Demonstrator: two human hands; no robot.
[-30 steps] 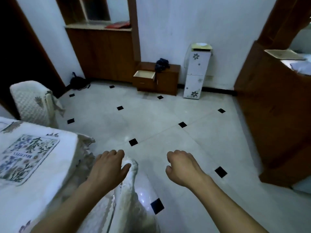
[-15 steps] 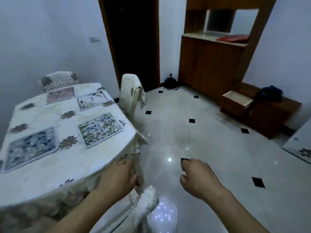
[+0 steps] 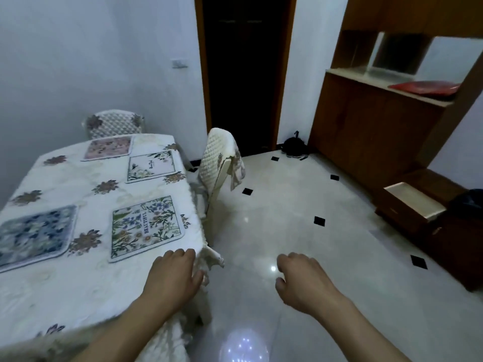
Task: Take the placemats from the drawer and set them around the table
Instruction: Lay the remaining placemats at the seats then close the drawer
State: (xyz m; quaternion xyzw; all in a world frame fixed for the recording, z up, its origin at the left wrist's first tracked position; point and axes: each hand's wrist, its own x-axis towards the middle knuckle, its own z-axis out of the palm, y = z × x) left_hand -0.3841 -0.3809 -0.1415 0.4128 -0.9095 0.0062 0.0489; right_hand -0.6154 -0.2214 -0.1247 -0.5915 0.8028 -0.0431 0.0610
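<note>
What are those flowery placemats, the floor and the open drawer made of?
The placemats look like soft printed fabric, matte with rounded, slightly thick edges. The floor seems polished stone or ceramic tile: it mirrors the lights. The drawer looks like dark varnished wood, pale inside.

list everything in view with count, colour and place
placemats: 4; blue, green floral, white and pink; flat on the table
table: 1, white cloth with brown flowers, left
chairs: 2 plainly seen, cream quilted covers, one at the table's right side, one at its far end
drawer: 1, pale inside, pulled open, low on the right
cabinet: 1, brown wood, right wall
red thing: 1, red, on the cabinet's ledge
doorway: 1, dark, centre back
dark bag: 1, black, on the floor by the doorway
floor: pale tiles, black diamonds
left hand: at the table's near corner, fingers loosely curled, empty
right hand: over the floor, loosely curled, empty
</note>
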